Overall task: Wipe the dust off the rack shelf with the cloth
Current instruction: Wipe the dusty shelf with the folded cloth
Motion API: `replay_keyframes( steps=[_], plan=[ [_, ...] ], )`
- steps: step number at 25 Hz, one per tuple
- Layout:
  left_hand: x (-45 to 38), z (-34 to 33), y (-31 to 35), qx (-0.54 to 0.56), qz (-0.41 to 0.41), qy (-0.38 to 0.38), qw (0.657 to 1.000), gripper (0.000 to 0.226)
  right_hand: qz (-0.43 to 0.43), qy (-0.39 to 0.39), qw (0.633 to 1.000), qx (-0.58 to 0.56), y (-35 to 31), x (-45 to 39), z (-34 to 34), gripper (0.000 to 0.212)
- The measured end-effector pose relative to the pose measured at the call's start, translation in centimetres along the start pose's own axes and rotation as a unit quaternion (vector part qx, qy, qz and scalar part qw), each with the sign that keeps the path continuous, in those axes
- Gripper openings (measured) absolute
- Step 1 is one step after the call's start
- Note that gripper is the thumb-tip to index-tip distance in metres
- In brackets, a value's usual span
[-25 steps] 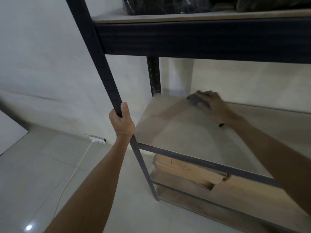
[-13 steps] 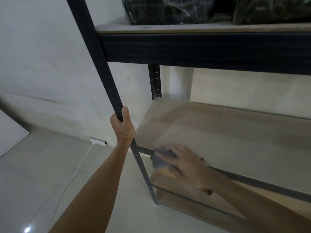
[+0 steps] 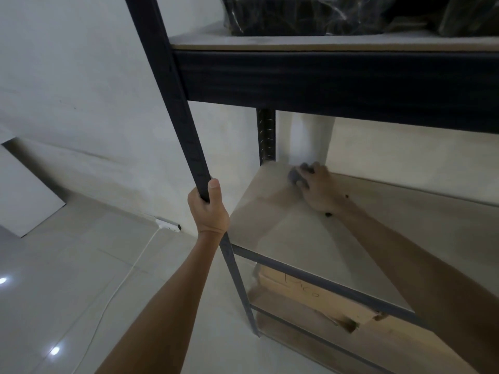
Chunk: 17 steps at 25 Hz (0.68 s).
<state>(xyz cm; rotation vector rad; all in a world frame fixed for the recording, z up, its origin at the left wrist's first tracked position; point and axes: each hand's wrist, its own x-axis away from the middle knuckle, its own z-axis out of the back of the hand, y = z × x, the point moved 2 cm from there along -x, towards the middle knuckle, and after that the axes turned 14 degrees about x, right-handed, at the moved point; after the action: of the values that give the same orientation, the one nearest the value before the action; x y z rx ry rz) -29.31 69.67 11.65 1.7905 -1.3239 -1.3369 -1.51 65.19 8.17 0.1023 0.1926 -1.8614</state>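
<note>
Left hand: fingers wrapped round the rack's front post, steadying.
Shelf: bare board runs toward the viewer.
Right hand: far-left corner, fingers seemingly curled over the cloth.

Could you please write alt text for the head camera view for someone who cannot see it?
The right hand presses a grey cloth onto the far left corner of a wooden rack shelf, while the left hand grips the rack's dark front post.
</note>
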Motion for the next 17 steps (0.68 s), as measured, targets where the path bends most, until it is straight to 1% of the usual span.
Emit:
replay_keyframes(
  steps=[1,2,4,5,6,7,8,9,10,11,12,14,16,17],
  plan=[
    [0.0,0.1,-0.1,-0.004,-0.001,0.001,1.000,0.063,0.063,0.014,0.998,-0.004,-1.5,1.2,0.1,0.049],
    [0.0,0.1,-0.1,-0.004,0.000,0.004,1.000,0.061,0.144,0.020,0.989,-0.014,-3.0,3.0,0.4,0.052],
    [0.0,0.1,0.0,0.005,0.003,0.005,1.000,0.046,0.315,-0.007,0.948,-0.053,-5.6,7.3,1.2,0.054],
    [-0.1,0.2,0.0,0.006,0.002,0.002,1.000,0.048,0.369,-0.024,0.926,-0.074,-6.0,8.1,1.6,0.053],
    [-0.2,0.2,0.0,0.000,0.001,-0.001,1.000,0.050,0.389,-0.030,0.916,-0.095,-5.9,7.4,2.4,0.052],
    [-0.2,0.2,-0.2,-0.004,-0.001,-0.001,1.000,0.050,0.370,-0.025,0.923,-0.103,-5.5,5.4,2.7,0.051],
    [-0.1,0.3,-0.3,-0.004,-0.001,0.000,1.000,0.049,0.316,-0.010,0.943,-0.108,-4.8,2.9,3.0,0.050],
    [-0.1,0.3,-0.4,-0.003,-0.001,0.001,1.000,0.046,0.237,0.009,0.966,-0.106,-3.8,-0.1,2.9,0.050],
    [-0.1,0.2,-0.4,-0.003,0.000,0.003,1.000,0.043,0.166,0.011,0.982,-0.093,-2.8,-2.7,2.7,0.050],
    [0.0,0.2,-0.3,-0.003,-0.001,0.002,1.000,0.041,0.109,0.003,0.990,-0.085,-1.9,-5.0,2.0,0.050],
    [0.1,0.1,-0.2,-0.001,-0.001,0.000,1.000,0.040,0.073,-0.005,0.994,-0.081,-1.4,-6.4,1.2,0.050],
    [0.1,-0.1,0.1,0.001,0.002,0.004,1.000,0.038,0.051,-0.001,0.996,-0.071,-1.7,-7.2,-0.4,0.050],
    [0.2,-0.1,0.1,0.004,0.007,0.004,1.000,0.041,0.084,-0.001,0.995,-0.049,-2.7,-6.4,-1.2,0.051],
    [0.2,-0.1,0.0,0.002,0.011,0.005,1.000,0.045,0.121,0.003,0.992,-0.033,-3.2,-5.5,-1.5,0.052]
  ],
)
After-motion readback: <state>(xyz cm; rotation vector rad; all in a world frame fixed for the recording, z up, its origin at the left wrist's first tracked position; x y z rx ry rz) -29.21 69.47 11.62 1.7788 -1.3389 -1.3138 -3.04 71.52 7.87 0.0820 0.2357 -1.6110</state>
